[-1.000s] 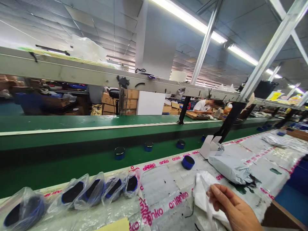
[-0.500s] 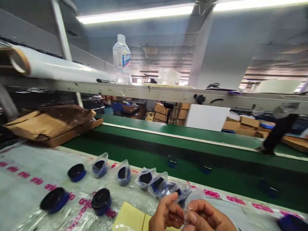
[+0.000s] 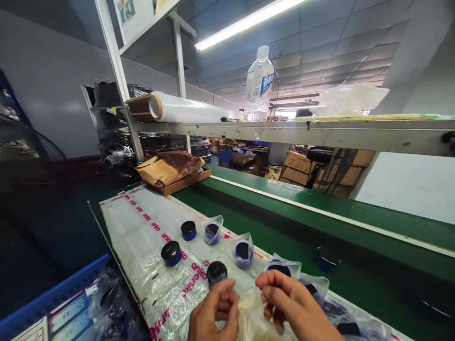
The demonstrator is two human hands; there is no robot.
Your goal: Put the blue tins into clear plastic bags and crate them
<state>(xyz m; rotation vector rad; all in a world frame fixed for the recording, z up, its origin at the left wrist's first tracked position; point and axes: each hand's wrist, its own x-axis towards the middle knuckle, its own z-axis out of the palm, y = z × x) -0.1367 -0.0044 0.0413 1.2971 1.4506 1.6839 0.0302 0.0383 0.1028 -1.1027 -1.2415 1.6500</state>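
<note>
My left hand (image 3: 214, 312) and my right hand (image 3: 296, 303) are at the bottom centre, fingers curled, with a clear plastic bag (image 3: 250, 305) stretched between them. The film is thin and partly hidden by the fingers. Some pale yellow shows through and beneath it. Just beyond my left hand stands a black-topped blue round container (image 3: 216, 272). Two more, a container (image 3: 171, 253) and a smaller-looking one (image 3: 188, 230), stand farther left without bags. Past my hands runs a row of bagged containers, among them a bagged container (image 3: 242, 253) and another (image 3: 212, 233).
A green conveyor belt (image 3: 263, 222) runs behind the work table (image 3: 135, 222), with dark containers (image 3: 327, 261) on it. An overhead shelf holds a plastic bottle (image 3: 260, 85) and a film roll (image 3: 192, 108). A blue crate (image 3: 71, 284) stands lower left; brown packaging (image 3: 172, 170) lies at the table's far end.
The view has swung left, bringing the blue crate and the table's left edge into sight. My hands have moved slightly apart, and the left fingers are more curled.
</note>
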